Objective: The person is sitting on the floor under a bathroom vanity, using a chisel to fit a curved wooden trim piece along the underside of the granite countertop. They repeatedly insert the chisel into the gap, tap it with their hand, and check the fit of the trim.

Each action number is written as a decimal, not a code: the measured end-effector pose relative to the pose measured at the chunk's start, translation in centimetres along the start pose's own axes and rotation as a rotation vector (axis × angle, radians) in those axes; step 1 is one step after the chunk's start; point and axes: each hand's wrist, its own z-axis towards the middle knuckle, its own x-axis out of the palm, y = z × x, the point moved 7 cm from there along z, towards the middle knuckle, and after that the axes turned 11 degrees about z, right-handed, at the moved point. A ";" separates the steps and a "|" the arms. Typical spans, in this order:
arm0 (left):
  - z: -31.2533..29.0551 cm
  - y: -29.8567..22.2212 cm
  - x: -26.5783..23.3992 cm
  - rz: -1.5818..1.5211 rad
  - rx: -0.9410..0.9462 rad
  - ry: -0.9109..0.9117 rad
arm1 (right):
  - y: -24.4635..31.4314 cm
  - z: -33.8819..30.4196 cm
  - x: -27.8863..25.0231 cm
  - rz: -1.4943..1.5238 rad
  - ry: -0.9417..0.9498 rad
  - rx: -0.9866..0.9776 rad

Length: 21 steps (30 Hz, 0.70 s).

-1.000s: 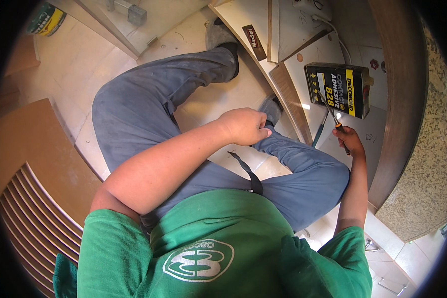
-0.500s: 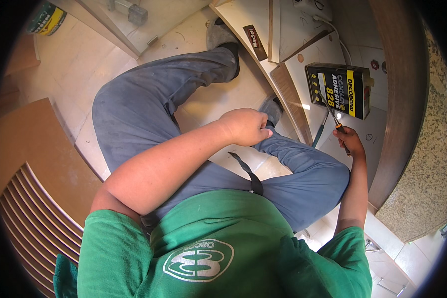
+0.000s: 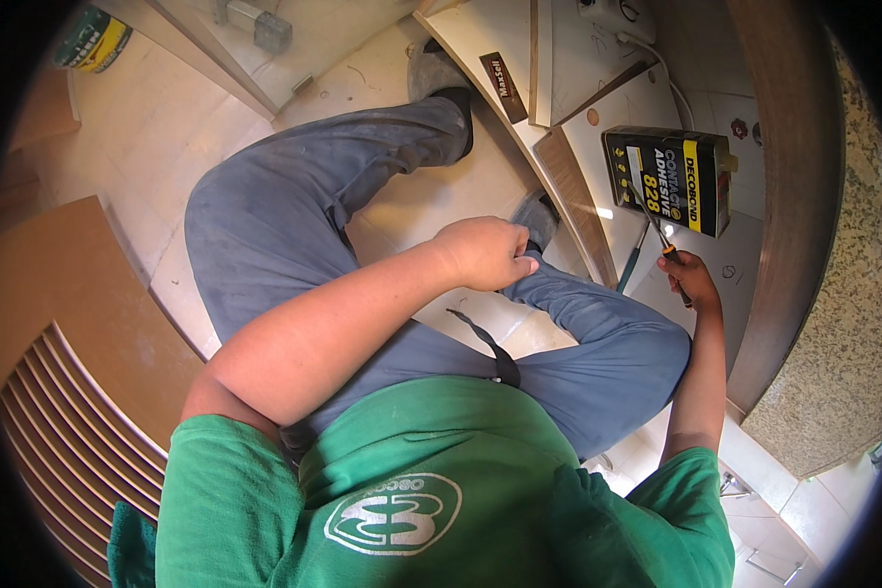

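Note:
My right hand (image 3: 693,278) is closed around the black and orange handle of a screwdriver-like tool (image 3: 669,257). Its thin metal shaft points up in front of a black and yellow rectangular adhesive can (image 3: 666,176), inside the open cabinet. Whether the tip touches the can is unclear. Just left of that shaft, a teal-handled tool (image 3: 631,263) rests in the cabinet. My left hand (image 3: 488,253) lies over my lower right leg, beside the grey trouser cuff. Its fingers are curled, and what is under them is hidden.
A brown rectangular packet (image 3: 502,86) lies on the white cabinet panel (image 3: 470,49). The speckled stone countertop (image 3: 823,343) borders the right side. A slatted wooden door (image 3: 88,392) is at left. A green and yellow tub (image 3: 95,39) stands far left on the tiled floor.
Almost nothing differs. My body and left knee have shifted very slightly to the right; both hands and the tool stay in place.

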 end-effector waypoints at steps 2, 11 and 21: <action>0.0 -0.1 0.0 0.000 -0.006 0.007 | -0.1 0.0 0.0 -0.021 0.007 -0.005; -0.1 0.0 0.0 0.010 -0.010 -0.013 | -0.3 0.5 -0.1 -0.041 0.032 -0.048; 0.2 0.2 0.3 0.005 -0.004 0.006 | -0.7 0.7 -0.1 0.028 0.036 -0.013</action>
